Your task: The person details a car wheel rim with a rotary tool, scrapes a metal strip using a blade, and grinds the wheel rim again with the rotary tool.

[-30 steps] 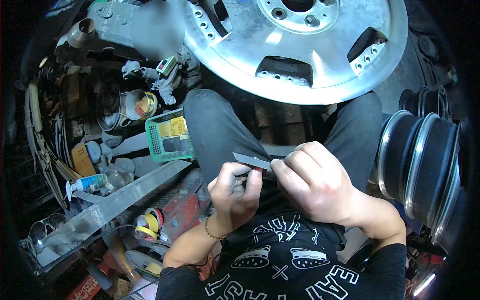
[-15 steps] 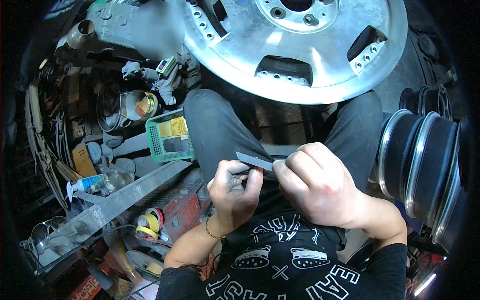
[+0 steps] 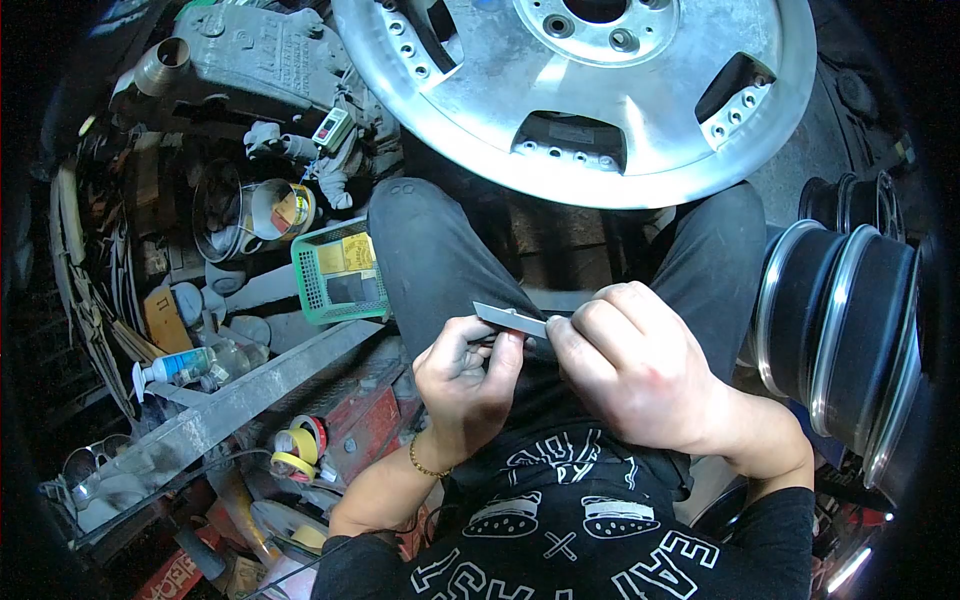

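Observation:
Between my two hands is a thin, flat grey strip (image 3: 505,319) that looks like folded sandpaper. My left hand (image 3: 463,385) pinches it from below with the thumb, its other fingers curled behind. At the strip's right end, my right hand (image 3: 640,365) is closed with the fingertips gripping it. Both hands are above my lap, in front of the black shirt. Beyond my knees lies a large silver wheel rim (image 3: 655,125), with bolt holes round its hub and cut-out openings.
Left of my knee sits a green basket (image 3: 308,290) with yellow and dark sheets. Tape rolls (image 3: 297,450), a spray bottle (image 3: 175,370) and a metal beam (image 3: 230,405) lie farther left. More wheel rims (image 3: 840,320) stand at the right.
The strip has tilted slightly and its upper face catches more light. My left thumb and fingers have shifted a little on it. A blurred round shape at upper left is gone.

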The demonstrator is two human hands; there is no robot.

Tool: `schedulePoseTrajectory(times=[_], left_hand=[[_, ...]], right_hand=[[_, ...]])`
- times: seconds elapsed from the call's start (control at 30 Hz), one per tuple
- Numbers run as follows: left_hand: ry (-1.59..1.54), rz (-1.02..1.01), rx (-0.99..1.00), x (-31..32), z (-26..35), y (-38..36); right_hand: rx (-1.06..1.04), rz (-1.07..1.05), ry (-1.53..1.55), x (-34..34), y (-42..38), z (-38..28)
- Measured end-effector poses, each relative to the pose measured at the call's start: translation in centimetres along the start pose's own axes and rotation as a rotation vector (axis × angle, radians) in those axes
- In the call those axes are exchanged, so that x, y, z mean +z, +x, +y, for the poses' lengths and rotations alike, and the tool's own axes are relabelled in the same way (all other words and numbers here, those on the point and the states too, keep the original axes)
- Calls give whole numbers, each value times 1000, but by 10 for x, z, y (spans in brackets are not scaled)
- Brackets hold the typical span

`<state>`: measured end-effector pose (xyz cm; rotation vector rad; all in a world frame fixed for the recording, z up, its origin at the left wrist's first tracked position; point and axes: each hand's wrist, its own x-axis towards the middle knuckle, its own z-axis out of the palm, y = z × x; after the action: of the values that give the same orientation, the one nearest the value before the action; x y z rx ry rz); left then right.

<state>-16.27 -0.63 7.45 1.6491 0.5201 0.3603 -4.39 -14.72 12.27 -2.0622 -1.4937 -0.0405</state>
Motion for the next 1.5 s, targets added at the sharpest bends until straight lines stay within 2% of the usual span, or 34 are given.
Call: schedulePoseTrajectory(times=[0.13,0.2,0.33,0.4,0.63,0.77,0.83,0.87,0.97,1.07,1.17,1.23,1.37,1.47,1.5], left_hand=[[18,-14,-28,-2,4,1],[203,0,62,-3,5,2],[252,28,23,-3,5,1],[358,30,110,0,11,3],[217,26,1,-2,7,6],[186,4,24,-1,0,5],[295,6,158,0,-1,5],[295,4,159,0,-1,5],[366,39,94,-1,2,4],[261,67,10,-3,4,6],[210,58,90,-2,0,4],[368,39,180,-4,2,5],[295,48,205,-1,-4,4],[310,60,111,-1,5,5],[190,61,45,1,6,4]], right_hand=[[-4,-17,-28,1,0,-1],[-4,-27,-44,3,0,-1],[-9,-6,-40,10,3,0],[-9,2,-24,14,5,1],[-37,32,-23,18,-1,10],[-32,43,-41,15,-5,9],[-16,42,-38,17,0,7],[-5,37,-22,21,2,6],[-1,33,11,23,6,6],[-7,36,-25,21,1,8],[-25,48,-15,18,-4,8],[-9,67,-38,19,-1,5],[10,44,3,21,6,2],[2,54,3,22,4,4],[-9,79,3,22,3,5]])
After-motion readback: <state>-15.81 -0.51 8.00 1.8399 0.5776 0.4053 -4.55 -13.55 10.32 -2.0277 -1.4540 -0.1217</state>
